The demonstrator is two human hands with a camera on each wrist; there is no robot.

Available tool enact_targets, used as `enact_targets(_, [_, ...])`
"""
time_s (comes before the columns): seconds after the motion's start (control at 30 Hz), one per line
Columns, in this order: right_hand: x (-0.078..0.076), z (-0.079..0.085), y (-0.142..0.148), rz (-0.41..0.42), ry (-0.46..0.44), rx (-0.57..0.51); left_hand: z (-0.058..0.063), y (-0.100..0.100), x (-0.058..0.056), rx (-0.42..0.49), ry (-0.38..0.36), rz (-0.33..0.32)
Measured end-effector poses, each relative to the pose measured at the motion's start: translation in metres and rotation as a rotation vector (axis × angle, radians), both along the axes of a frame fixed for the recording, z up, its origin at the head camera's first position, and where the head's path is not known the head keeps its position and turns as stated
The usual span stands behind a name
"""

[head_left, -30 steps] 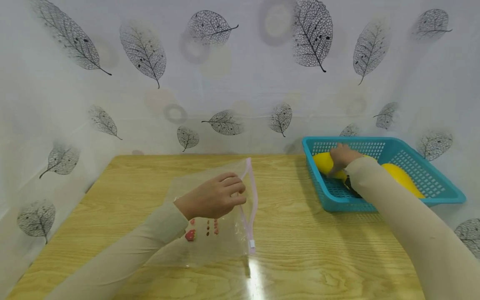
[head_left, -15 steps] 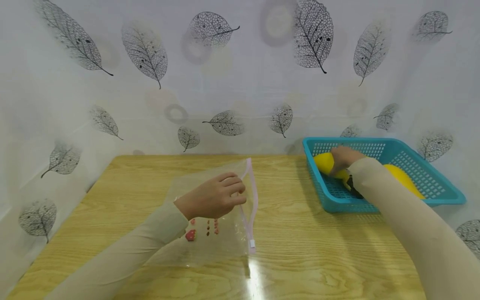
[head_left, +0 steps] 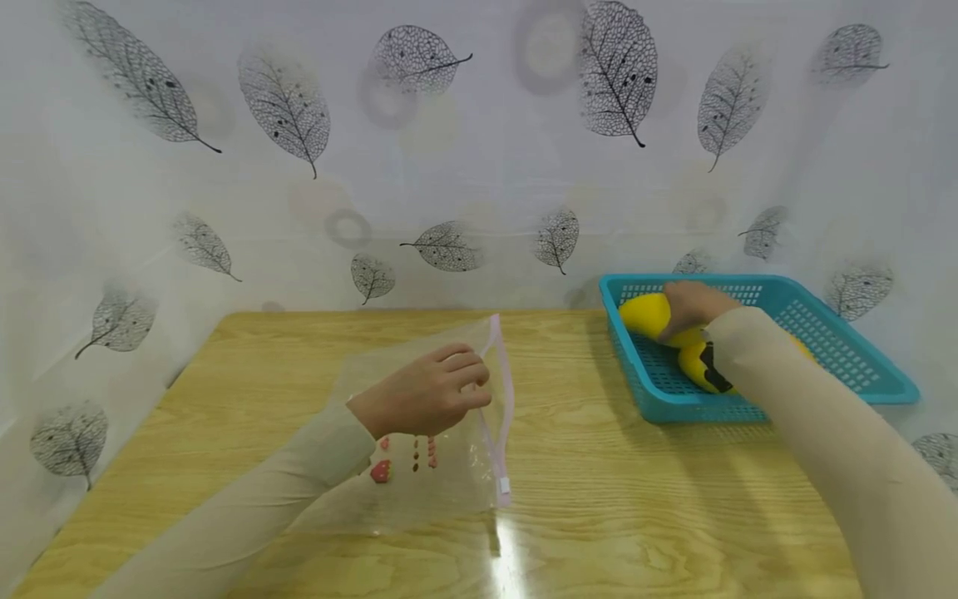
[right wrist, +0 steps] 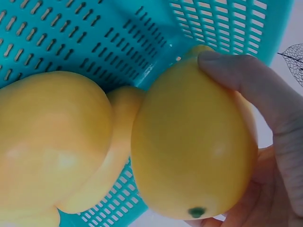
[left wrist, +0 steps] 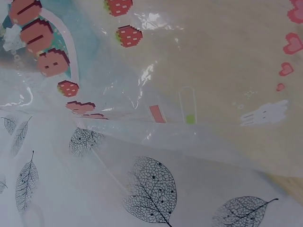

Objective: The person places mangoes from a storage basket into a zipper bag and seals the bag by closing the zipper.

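My left hand pinches the upper layer of a clear slider zip bag, near its parted pink-edged mouth. The bag lies on the table, printed with strawberries and hearts; its film fills much of the left wrist view. Inside the blue-green basket, my right hand grips a yellow oval fruit with a green stem spot. The thumb lies over its upper end, and other fingers are partly hidden behind it. More yellow fruits lie beside it in the basket.
The perforated plastic basket stands at the table's back right. A pale curtain with leaf prints hangs behind the wooden table. A dark strip shows near the right cuff, in front of a yellow fruit.
My right hand has shifted slightly right and up with the gripped fruit, and another yellow fruit below it shows more. The left hand and bag stay still.
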State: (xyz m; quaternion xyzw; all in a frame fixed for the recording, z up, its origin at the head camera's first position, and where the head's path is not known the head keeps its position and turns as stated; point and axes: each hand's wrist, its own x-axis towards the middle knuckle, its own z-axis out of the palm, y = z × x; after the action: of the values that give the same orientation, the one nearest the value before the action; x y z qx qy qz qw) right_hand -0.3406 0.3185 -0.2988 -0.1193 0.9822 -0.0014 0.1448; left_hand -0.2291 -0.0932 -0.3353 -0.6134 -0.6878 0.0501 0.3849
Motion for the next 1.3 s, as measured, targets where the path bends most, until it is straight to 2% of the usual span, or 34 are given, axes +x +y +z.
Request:
enact_targets(0.37, [0.008, 0.017, 0.003, 0.022, 0.017, -0.024, 0.002, 0.001, 0.000, 0.008, 0.006, -0.010])
enact_targets(0.67, [0.009, 0.021, 0.013, 0.086, 0.090, -0.017, 0.001, -0.001, 0.000, 0.021, 0.005, -0.017])
enact_targets(1.07, [0.021, 0.026, 0.021, 0.105, 0.168, -0.085, 0.001, -0.002, 0.000, 0.021, 0.010, -0.021])
enact_targets(1.3, [0.028, 0.029, 0.026, 0.093, 0.179, -0.106, -0.001, -0.002, -0.001, 0.018, 0.007, -0.022])
